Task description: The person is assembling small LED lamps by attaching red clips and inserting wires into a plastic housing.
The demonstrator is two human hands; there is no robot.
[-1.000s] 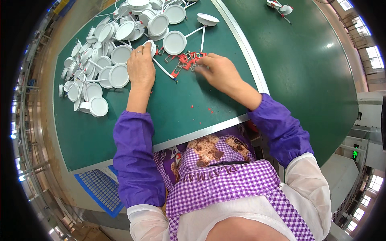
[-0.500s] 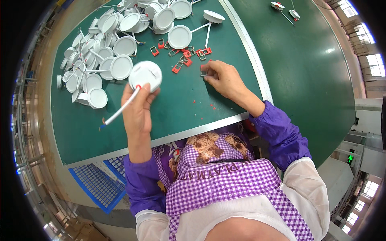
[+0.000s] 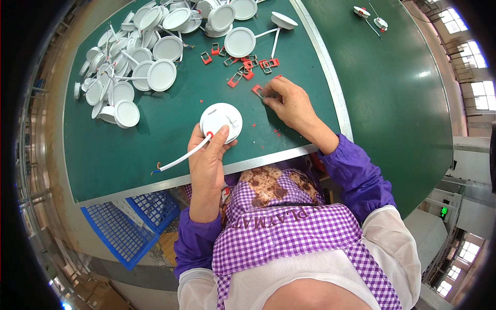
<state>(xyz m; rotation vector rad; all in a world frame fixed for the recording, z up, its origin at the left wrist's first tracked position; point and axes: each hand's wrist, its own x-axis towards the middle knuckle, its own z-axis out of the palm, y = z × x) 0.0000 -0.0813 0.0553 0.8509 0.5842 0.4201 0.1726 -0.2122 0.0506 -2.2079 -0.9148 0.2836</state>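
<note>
Here, white disc (image 3: 222,118) (apron lettering (image 3: 273,219))

Metal-edged bench (image 3: 119,155): plain green, silver-grey edging (image 3: 325,64)
Round disc (image 3: 218,119) over the bench's near half: white, red collar (image 3: 210,135)
Slim cable (image 3: 186,156): white; blue and brownish wire ends
Piled round discs (image 3: 161,75), bench's far left: white
Small rectangular metal clips (image 3: 249,75), bench's middle: red, grey
Cloth oversleeves (image 3: 356,170): plain purple
Cloth apron (image 3: 289,227) before the bench: purple-and-white checks
Mesh baskets (image 3: 116,227) below the bench: blue
</note>
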